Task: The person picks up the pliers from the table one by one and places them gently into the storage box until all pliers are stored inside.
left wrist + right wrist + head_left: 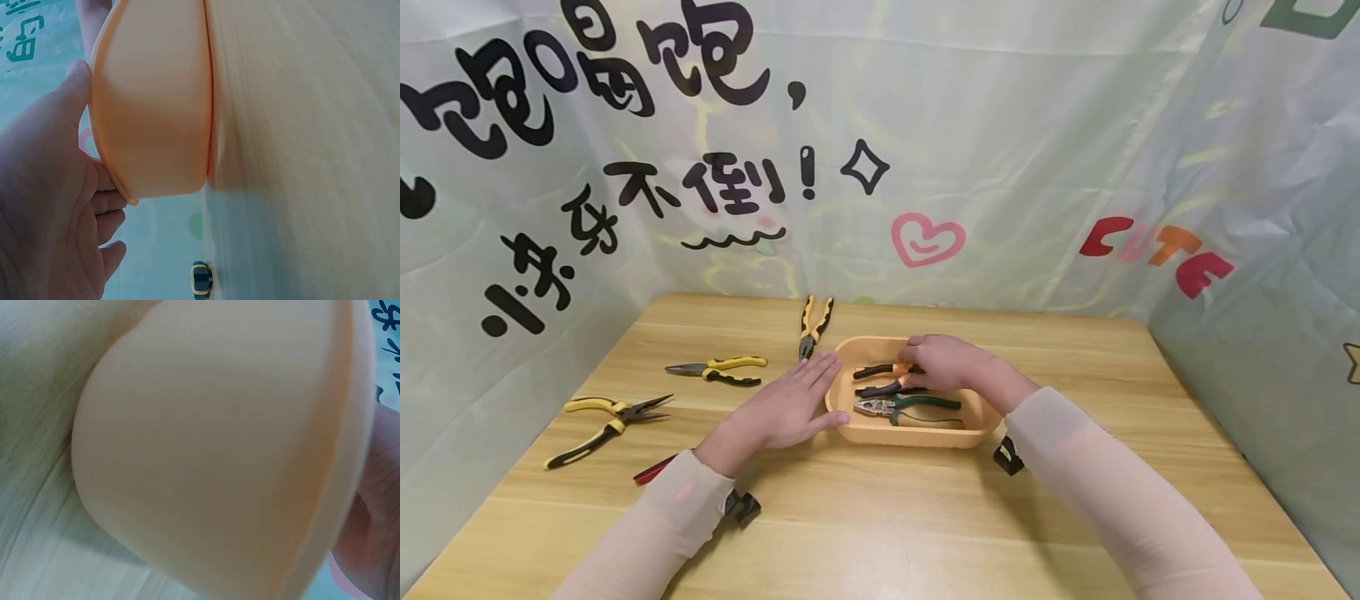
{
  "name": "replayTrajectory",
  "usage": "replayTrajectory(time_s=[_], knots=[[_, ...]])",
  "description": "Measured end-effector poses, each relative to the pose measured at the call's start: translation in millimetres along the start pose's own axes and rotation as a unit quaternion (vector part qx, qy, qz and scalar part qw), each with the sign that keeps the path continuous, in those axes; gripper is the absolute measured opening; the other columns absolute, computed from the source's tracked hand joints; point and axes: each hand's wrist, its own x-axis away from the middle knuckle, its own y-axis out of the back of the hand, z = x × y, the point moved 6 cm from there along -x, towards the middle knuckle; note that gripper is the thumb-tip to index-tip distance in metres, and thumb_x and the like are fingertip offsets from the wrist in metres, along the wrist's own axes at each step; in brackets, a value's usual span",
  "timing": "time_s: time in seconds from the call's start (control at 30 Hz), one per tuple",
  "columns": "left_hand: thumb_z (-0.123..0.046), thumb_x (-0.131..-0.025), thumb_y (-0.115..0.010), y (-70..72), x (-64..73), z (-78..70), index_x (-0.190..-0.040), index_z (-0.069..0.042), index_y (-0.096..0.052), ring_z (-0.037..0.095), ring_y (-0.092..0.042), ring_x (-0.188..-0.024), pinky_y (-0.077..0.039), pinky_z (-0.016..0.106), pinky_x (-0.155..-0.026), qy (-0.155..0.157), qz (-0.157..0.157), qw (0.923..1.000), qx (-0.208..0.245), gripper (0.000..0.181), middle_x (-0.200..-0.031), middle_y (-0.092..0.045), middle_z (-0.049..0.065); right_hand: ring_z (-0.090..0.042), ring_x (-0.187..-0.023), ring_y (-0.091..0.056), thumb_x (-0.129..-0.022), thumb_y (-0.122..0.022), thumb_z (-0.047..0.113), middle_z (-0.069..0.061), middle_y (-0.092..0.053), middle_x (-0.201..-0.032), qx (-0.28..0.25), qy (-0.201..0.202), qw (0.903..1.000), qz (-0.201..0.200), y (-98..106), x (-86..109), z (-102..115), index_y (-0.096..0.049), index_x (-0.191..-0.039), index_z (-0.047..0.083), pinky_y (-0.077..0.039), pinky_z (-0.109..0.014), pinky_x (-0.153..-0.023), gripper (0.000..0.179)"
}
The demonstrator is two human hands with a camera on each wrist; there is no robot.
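Observation:
An orange plastic basket (917, 437) stands on the wooden table. My left hand (793, 404) lies against its left end with fingers extended; in the left wrist view the thumb and fingers touch the rim (100, 134). Inside the basket, my right hand (951, 362) holds pliers with black-and-orange handles (880, 389); the hand covers their head. Beside them in the basket lie green-handled pliers (880, 407). The right wrist view shows mostly the basket's outer wall (206, 444), with part of the right hand (381, 500) behind the rim.
Left of the basket lie yellow-and-black long-nose pliers (722, 364) and another such pair (617, 421). Pliers with yellow-black handles (808, 333) lie behind the left fingers. A red-handled tool (653, 469) is partly under the left sleeve. A printed cloth (1000, 167) surrounds the table.

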Motion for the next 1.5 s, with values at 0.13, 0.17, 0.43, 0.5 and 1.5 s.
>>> replayTrajectory(time_s=[0.13, 0.17, 0.43, 0.5, 1.5], knots=[[-0.070, -0.097, -0.019, 0.3, 0.4, -0.5, -0.155, 0.002, -0.017, 0.030, -0.007, -0.148, -0.017, 0.046, -0.118, 0.000, -0.001, 1.0000, 0.003, 0.092, -0.161, -0.012, 0.018, -0.019, -0.093, -0.061, -0.097, -0.063, 0.033, -0.004, -0.061, -0.107, 0.006, -0.007, 1.0000, 0.002, 1.3, 1.9, -1.5, -0.066, -0.121, 0.009, -0.052, -0.038, -0.085, 0.034], [-0.070, -0.097, -0.020, 0.4, 0.6, -0.7, -0.154, 0.002, -0.017, 0.030, -0.007, -0.148, -0.017, 0.046, -0.118, -0.001, -0.002, 1.0000, 0.004, 0.092, -0.161, -0.012, 0.018, -0.019, -0.093, -0.061, -0.097, -0.063, 0.033, -0.004, -0.061, -0.107, 0.008, -0.008, 0.9999, 0.003, 1.9, 2.8, -1.8, -0.066, -0.122, 0.009, -0.052, -0.038, -0.085, 0.034], [-0.070, -0.097, -0.018, 0.3, 1.1, -1.4, -0.155, 0.002, -0.016, 0.029, -0.007, -0.148, -0.017, 0.046, -0.118, -0.001, 0.002, 1.0000, 0.002, 0.092, -0.161, -0.012, 0.018, -0.020, -0.091, -0.060, -0.098, -0.061, 0.033, -0.008, -0.062, -0.106, 0.013, -0.007, 0.9999, -0.006, 7.0, 10.1, -1.6, -0.063, -0.124, 0.006, -0.052, -0.039, -0.082, 0.038], [-0.070, -0.097, -0.017, 0.2, 1.1, -1.3, -0.155, 0.002, -0.016, 0.028, -0.006, -0.148, -0.017, 0.046, -0.118, 0.000, 0.004, 1.0000, 0.001, 0.092, -0.161, -0.011, 0.018, -0.021, -0.093, -0.060, -0.099, -0.060, 0.033, -0.008, -0.062, -0.107, 0.014, -0.004, 0.9998, -0.011, 8.1, 12.6, -1.5, -0.063, -0.125, 0.005, -0.052, -0.040, -0.084, 0.039], [-0.070, -0.097, -0.019, 0.3, 0.3, -0.7, -0.155, 0.002, -0.017, 0.029, -0.008, -0.148, -0.017, 0.046, -0.118, 0.001, 0.002, 1.0000, -0.001, 0.092, -0.161, -0.012, 0.018, -0.033, -0.131, -0.042, -0.093, -0.038, 0.070, -0.009, -0.051, -0.138, -0.014, -0.022, 0.9981, -0.056, 14.4, 51.0, -8.4, -0.055, -0.139, 0.010, -0.032, -0.053, -0.109, 0.078]])
